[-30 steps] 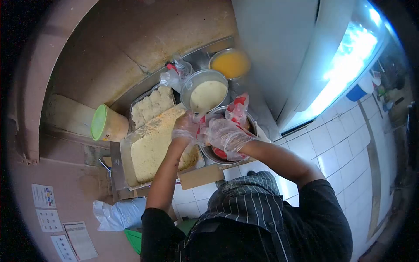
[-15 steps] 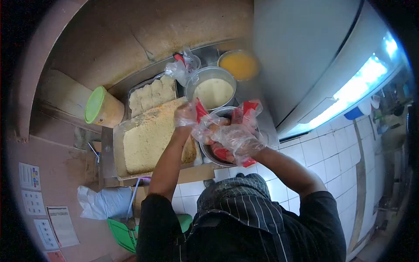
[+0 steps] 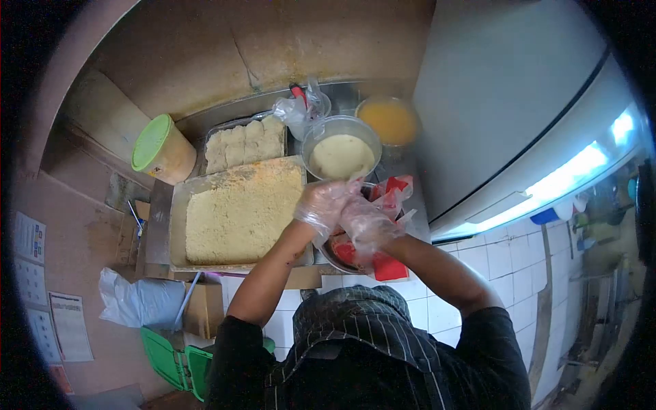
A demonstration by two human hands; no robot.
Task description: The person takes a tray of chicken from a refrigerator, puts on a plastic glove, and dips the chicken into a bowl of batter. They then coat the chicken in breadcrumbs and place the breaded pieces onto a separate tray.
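Metal bowl (image 3: 326,251) at near counter edge; red plastic bag (image 3: 389,268) sits in it. Left hand (image 3: 321,205) and right hand (image 3: 365,222), both gloved, grip the bag top, touching. Judged step: opening the bag; next needs a steady pull over the bowl. Left: breadcrumb tray (image 3: 239,212). Farther: batter bowl (image 3: 342,156).

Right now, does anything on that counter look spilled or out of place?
Slightly. The red packet droops out over the near rim of the bowl, below the right hand. Crumbs dust the rim of the tray. A crumpled bag lies at the back. Nothing looks broken.
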